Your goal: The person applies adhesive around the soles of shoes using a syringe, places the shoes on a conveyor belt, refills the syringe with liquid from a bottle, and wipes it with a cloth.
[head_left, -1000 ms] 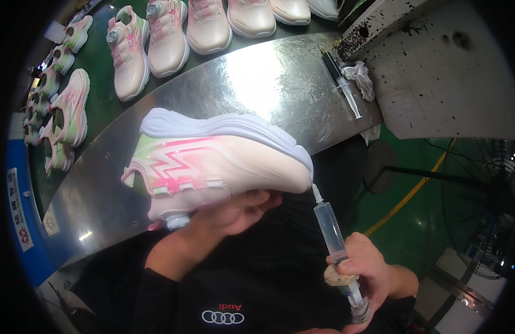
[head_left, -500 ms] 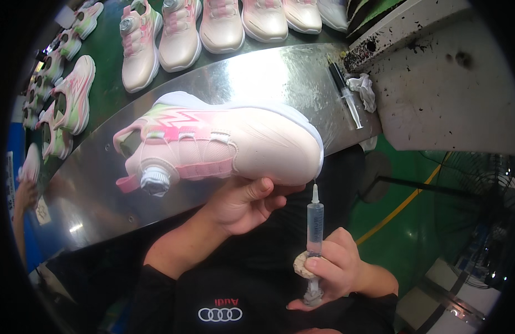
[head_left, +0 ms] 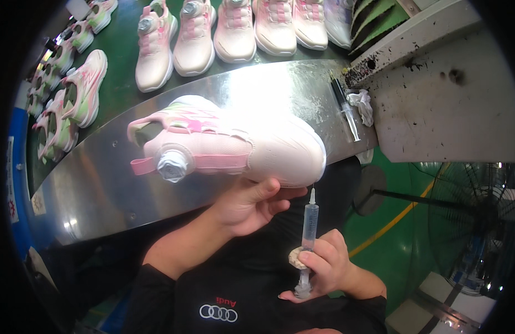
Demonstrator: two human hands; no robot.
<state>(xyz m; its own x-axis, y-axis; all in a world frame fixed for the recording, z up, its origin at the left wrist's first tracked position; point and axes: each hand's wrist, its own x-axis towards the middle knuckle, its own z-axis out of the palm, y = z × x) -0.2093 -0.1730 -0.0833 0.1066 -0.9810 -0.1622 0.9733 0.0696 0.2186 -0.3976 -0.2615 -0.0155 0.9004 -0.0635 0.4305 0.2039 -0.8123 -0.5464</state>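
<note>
A pale pink sneaker [head_left: 279, 147] with a dial lace knob wrapped in clear film [head_left: 173, 166] is tilted above the metal bench, its toe to the right. My left hand [head_left: 257, 206] supports it from below, thumb along the near side and the other fingers partly hidden under the sole. Upright in my right hand [head_left: 324, 261] is a clear syringe [head_left: 309, 225], partly filled with clear liquid. Its needle tip reaches the sole edge near the toe. My fingers wrap the barrel beside a whitish lump [head_left: 296, 258], and my thumb is at the plunger's end.
Several matching sneakers [head_left: 235, 39] line the green surface behind the metal bench [head_left: 112, 200]; more stand at the far left. A second syringe with a black part [head_left: 345, 108] lies by a crumpled white tissue [head_left: 361, 106]. A grey stained panel [head_left: 446, 100] borders the right, near a fan [head_left: 480, 206].
The sneaker has rolled so more of its top faces up and has moved slightly right. My right hand and the syringe have shifted slightly left. The other person's hand at far left is gone.
</note>
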